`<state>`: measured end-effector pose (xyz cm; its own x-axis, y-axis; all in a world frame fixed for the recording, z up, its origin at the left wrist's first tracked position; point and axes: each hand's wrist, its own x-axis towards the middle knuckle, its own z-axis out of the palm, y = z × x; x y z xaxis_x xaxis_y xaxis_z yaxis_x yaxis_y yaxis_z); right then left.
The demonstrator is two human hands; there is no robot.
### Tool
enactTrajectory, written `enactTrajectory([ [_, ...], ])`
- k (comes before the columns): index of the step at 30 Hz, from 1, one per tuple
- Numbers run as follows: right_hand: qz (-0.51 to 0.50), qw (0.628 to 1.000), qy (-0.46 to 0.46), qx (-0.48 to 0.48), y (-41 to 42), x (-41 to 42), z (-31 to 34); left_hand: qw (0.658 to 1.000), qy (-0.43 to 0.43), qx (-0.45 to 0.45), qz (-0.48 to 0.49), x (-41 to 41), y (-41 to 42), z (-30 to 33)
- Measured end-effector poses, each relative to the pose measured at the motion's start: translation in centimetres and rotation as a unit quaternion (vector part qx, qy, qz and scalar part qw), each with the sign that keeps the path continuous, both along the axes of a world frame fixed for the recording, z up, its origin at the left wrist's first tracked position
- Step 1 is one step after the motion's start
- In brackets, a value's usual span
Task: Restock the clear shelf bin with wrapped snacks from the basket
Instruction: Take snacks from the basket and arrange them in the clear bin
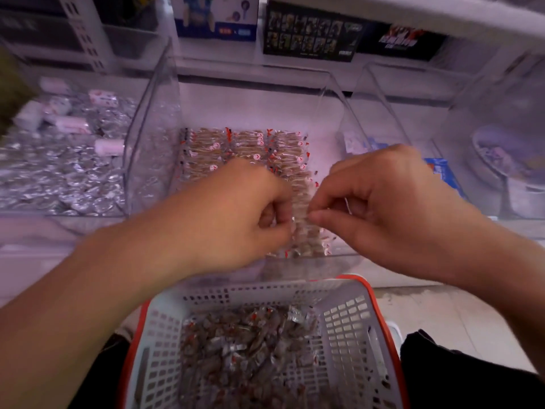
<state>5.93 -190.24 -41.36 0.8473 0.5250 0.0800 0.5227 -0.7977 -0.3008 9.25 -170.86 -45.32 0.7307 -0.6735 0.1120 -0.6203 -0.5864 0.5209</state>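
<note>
The clear shelf bin (330, 93) stands in the middle of the shelf and holds neat rows of small wrapped snacks (244, 146) with red marks. My left hand (236, 214) and my right hand (392, 208) meet over the bin's front part. Both pinch a stack of the same wrapped snacks (303, 202) from its two sides, fingers curled around it. Below them stands a white slotted basket (348, 323) with an orange rim, loosely filled with more wrapped snacks (247, 349).
A clear bin of silver-wrapped sweets (59, 172) with pink-white packets stands to the left. To the right is another clear bin (395, 113) with blue packets (442, 172), and a scoop-like container (495, 160) beyond it. Boxed goods (309, 31) line the shelf behind.
</note>
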Motion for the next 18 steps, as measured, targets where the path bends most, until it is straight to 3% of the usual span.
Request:
enactTrajectory([
  [3, 0.007, 0.99, 0.133, 0.038, -1.6, -4.0, -0.8, 0.986, -0.133, -0.094, -0.028, -4.3, 1.5, 0.5],
  [6, 0.045, 0.962, 0.257, -0.082, -1.7, -6.3, -7.3, 0.981, -0.173, -0.058, -0.062, -8.4, 1.3, -4.0],
  [8, 0.063, 0.931, 0.308, -0.186, -1.0, -7.7, -14.0, 0.99, -0.054, 0.12, -0.046, -10.3, 0.5, -9.1],
  [11, 0.034, 0.891, 0.388, -0.233, -0.9, -10.8, -24.3, 0.93, 0.175, 0.323, 0.022, -12.7, 1.4, -18.8],
  [14, -0.052, 0.85, 0.473, -0.227, -1.7, -13.8, -32.5, 0.852, 0.348, 0.388, 0.055, -15.5, 3.3, -26.8],
  [18, -0.222, 0.789, 0.561, -0.116, -1.6, -16.6, -40.0, 0.777, 0.468, 0.381, 0.176, -18.3, 4.6, -33.2],
])
